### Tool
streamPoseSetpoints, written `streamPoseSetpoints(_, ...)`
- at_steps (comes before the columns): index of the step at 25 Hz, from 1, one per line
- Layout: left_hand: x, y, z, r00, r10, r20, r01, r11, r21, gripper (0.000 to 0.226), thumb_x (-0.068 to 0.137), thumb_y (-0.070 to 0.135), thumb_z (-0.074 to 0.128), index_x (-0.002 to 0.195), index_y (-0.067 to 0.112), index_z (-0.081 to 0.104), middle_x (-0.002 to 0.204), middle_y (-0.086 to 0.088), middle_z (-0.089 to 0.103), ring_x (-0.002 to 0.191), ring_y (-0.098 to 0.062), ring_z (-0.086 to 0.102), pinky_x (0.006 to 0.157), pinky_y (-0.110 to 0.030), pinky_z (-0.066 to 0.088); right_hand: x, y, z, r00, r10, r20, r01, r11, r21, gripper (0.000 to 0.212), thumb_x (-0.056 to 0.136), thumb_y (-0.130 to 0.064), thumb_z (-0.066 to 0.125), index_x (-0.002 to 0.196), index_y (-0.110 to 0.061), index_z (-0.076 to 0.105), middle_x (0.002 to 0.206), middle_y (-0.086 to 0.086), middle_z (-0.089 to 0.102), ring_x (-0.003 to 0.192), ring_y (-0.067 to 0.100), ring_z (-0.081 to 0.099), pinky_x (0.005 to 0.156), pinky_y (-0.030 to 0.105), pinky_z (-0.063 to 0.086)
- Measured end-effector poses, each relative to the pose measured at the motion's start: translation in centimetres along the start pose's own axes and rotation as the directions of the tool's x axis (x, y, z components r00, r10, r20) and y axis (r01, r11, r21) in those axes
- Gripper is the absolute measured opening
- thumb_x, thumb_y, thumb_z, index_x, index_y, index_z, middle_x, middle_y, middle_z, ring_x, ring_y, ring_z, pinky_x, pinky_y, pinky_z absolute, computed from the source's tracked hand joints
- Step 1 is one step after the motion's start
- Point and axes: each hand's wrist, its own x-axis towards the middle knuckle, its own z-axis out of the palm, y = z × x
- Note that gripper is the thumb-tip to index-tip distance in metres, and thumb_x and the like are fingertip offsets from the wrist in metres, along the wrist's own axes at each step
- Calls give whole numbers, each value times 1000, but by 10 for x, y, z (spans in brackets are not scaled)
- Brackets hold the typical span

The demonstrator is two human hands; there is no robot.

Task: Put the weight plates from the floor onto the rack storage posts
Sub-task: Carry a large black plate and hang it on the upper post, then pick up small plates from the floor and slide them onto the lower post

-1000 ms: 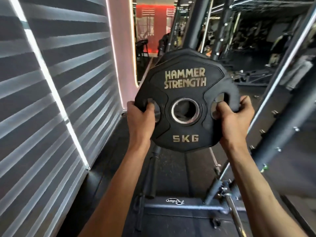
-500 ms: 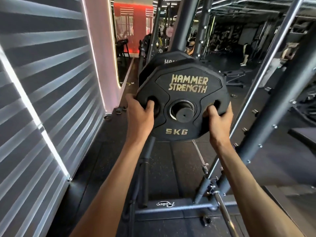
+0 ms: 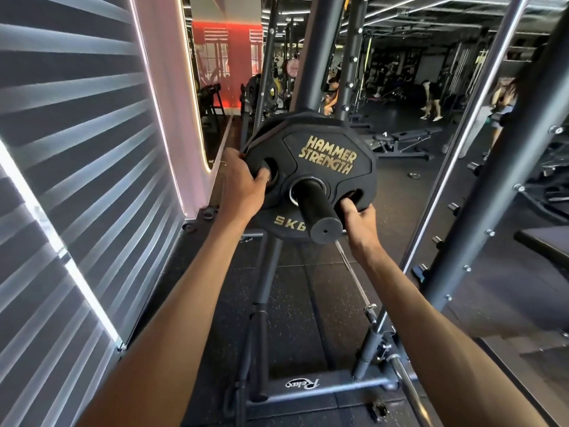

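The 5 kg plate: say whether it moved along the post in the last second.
Yes. The plate slid further onto the post, which now sticks out through its hole.

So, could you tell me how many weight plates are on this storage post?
2: the 5 kg plate in front, gripped by both hands, and another plate directly behind it; more may be hidden behind.

Commercial gym. Steel rack upright [image 3: 311, 50] with storage post [image 3: 317, 208]; branded 5 kg plate [image 3: 326, 155]; rubber flooring [image 3: 292, 303]; adjustable bench [image 3: 406, 137]; more machines, people training in background; striped blinds [image 3: 77, 149] on left wall.
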Motion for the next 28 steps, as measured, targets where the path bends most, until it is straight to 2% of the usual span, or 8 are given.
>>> streamPoseSetpoints(4,4,-4,4,1000,1,-6,0,1000,22,34,92,18,58,109,19,29,115,-10,58,100,-23,62,85,-36,58,2,-1,0,1000,21,19,-21,1000,-15,36,90,-16,58,123,-2,57,107,9,69,97,20,65,86,36,56)
streamPoseSetpoints(8,3,-5,3,1000,5,-18,-4,1000,29,38,91,18,61,109,24,28,122,-12,56,111,-27,60,94,-44,55,-3,2,-9,995,46,90,-40,997,-62,57,73,-31,68,123,-9,54,116,12,68,108,28,66,96,51,53)
streamPoseSetpoints(12,-24,-18,10,994,-80,-72,78,997,-21,52,88,34,64,127,21,32,131,-10,52,120,-26,55,101,-39,51,-35,8,-27,977,147,156,-129,985,-117,47,90,-28,68,123,-13,39,125,24,58,93,27,67,80,41,59)
streamPoseSetpoints(15,-66,-38,19,989,-109,-104,99,991,-96,52,94,32,59,134,12,32,133,-11,53,116,-20,57,83,-3,40,-68,22,-47,967,189,168,-156,969,-194,34,100,-18,54,129,-9,37,107,16,62,80,19,61,64,27,54)
streamPoseSetpoints(18,-117,-63,42,969,-241,-49,236,967,-94,33,96,21,55,121,2,45,119,-16,59,101,-26,62,79,-20,48,-98,53,-75,956,262,131,-220,938,-268,30,101,-17,53,127,-5,46,88,8,61,68,14,58,57,25,47)
streamPoseSetpoints(22,-194,-117,95,779,-559,285,522,829,201,22,87,24,49,98,7,58,98,-15,71,89,-31,70,84,-47,57,-129,106,-130,926,373,57,-325,865,-381,18,98,-21,58,111,-9,56,72,7,64,55,12,56,53,24,47)
streamPoseSetpoints(25,-262,-115,148,629,-606,487,505,795,337,20,90,17,45,74,10,56,87,-18,73,74,-30,70,76,-43,59,-151,139,-197,895,445,19,-384,793,-472,8,97,-18,57,99,-10,59,69,8,64,51,12,57,48,22,45)
streamPoseSetpoints(28,-326,-95,214,487,-630,605,479,772,418,22,94,14,44,76,9,56,87,-20,71,64,-29,66,62,-32,54,-170,184,-283,838,539,-80,-486,674,-556,10,90,-21,58,84,-17,64,72,10,69,63,21,64,62,35,55)
